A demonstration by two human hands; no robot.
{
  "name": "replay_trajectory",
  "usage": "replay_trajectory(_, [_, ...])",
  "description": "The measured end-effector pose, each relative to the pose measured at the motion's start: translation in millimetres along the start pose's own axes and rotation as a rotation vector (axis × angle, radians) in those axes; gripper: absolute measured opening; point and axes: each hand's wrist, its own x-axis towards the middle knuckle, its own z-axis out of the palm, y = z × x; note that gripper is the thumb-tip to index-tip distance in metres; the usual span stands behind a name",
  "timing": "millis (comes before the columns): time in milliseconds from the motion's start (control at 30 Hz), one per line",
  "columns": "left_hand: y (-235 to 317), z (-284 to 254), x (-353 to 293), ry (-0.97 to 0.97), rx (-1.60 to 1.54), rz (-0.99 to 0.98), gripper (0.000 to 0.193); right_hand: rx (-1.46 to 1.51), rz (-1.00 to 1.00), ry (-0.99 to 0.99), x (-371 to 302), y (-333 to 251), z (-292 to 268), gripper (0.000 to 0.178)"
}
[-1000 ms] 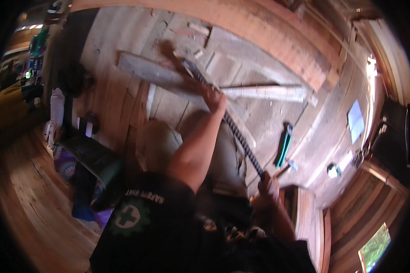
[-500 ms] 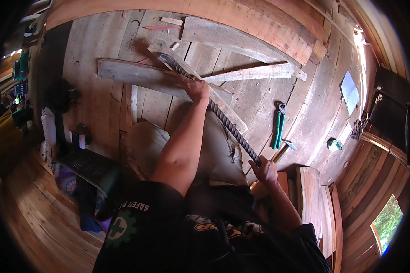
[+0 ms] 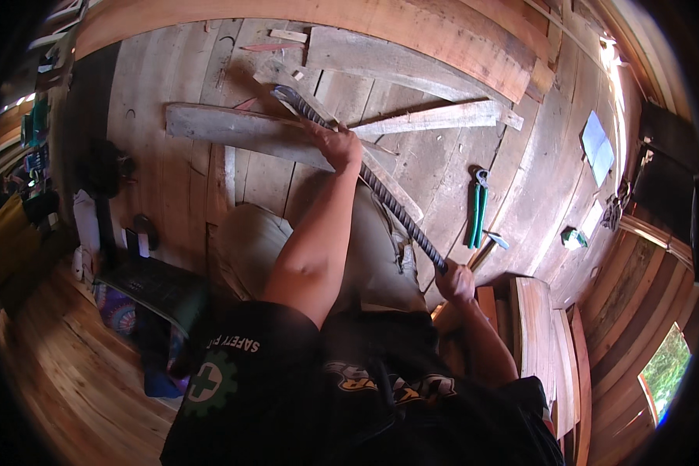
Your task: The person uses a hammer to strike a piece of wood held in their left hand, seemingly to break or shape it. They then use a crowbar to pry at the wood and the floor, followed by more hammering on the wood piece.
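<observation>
A dark ribbed crowbar (image 3: 400,213) runs slantwise across the middle, from its flattened, bent tip at the upper left down to my right side. My left hand (image 3: 339,147) is wrapped round its upper part, over a weathered grey board (image 3: 233,130). Around the lower end closes my right hand (image 3: 456,282), beside my knee. A narrow wooden strip (image 3: 396,190) lies beneath the bar at the same slant. The tip is close to this strip's far end; whether they touch I cannot tell.
Green-handled pincers (image 3: 476,213) and a hammer (image 3: 495,241) lie on the plank floor at right. Beyond are a pale board (image 3: 435,119), a wide board (image 3: 388,62) and a large beam (image 3: 443,39). Stacked timber (image 3: 534,326) stands near my right arm.
The crowbar has shifted slightly, its tip a little farther away. My right hand has moved a little up and to the right; both hands keep their hold.
</observation>
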Motion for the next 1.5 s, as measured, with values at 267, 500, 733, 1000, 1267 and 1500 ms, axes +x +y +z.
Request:
replay_trajectory(267, [-26,16,3,0.029,0.05,-0.015,0.093,-0.066,-0.058,0.046,3,4,9,0.017])
replay_trajectory(500, [-20,4,8,-0.033,0.075,-0.049,0.097,-0.034,-0.066,-0.014,4,-5,9,0.016])
replay_trajectory(733, [-8,17,-2,0.053,0.094,0.018,0.096,-0.074,-0.05,0.056,11,13,36,0.019])
replay_trajectory(1000, [-25,17,9,0.093,0.111,0.056,0.094,0.005,-0.01,-0.042,13,-2,36,0.018])
replay_trajectory(1267, [-20,10,1,0.064,0.092,0.079,0.096,0.023,0.051,-0.023,15,0,72,0.016])
replay_trajectory(1500, [-26,14,0,0.084,0.088,0.079,0.095,0.047,0.017,-0.043,15,1,71,0.018])
